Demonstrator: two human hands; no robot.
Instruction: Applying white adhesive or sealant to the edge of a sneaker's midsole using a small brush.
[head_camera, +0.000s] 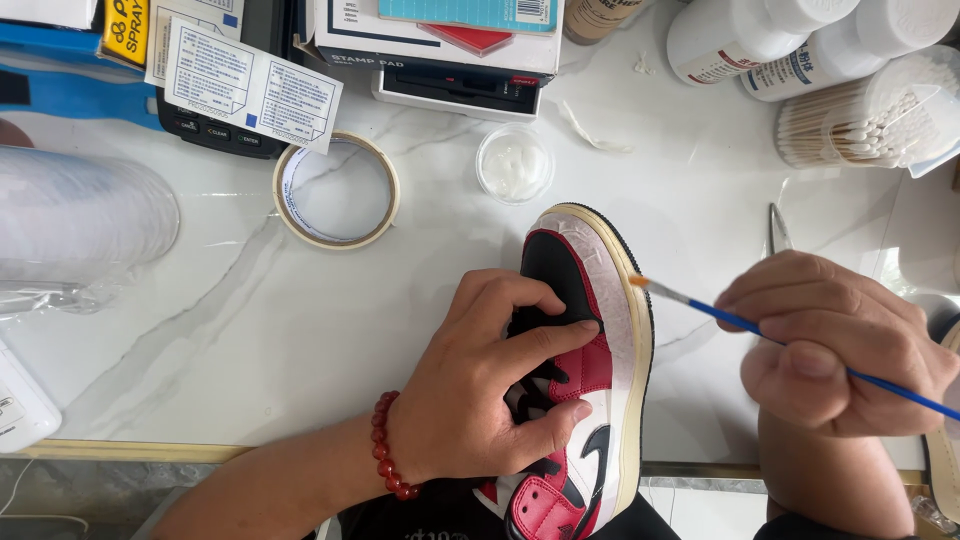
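A red, black and white sneaker (590, 300) lies on its side at the front of the marble table, its yellowed sole edge covered with clear tape and facing right. My left hand (490, 385), with a red bead bracelet at the wrist, grips the sneaker across its laces and upper. My right hand (835, 345) holds a thin blue-handled paintbrush (720, 315). The brush's tip touches the sole edge near the toe.
A masking tape roll (285, 205) and a small clear dish (514, 163) of white paste sit behind the shoe. White bottles (730, 40) and a tub of cotton swabs (860, 115) stand at back right. Metal tweezers (778, 230) lie right; boxes and a calculator crowd the back.
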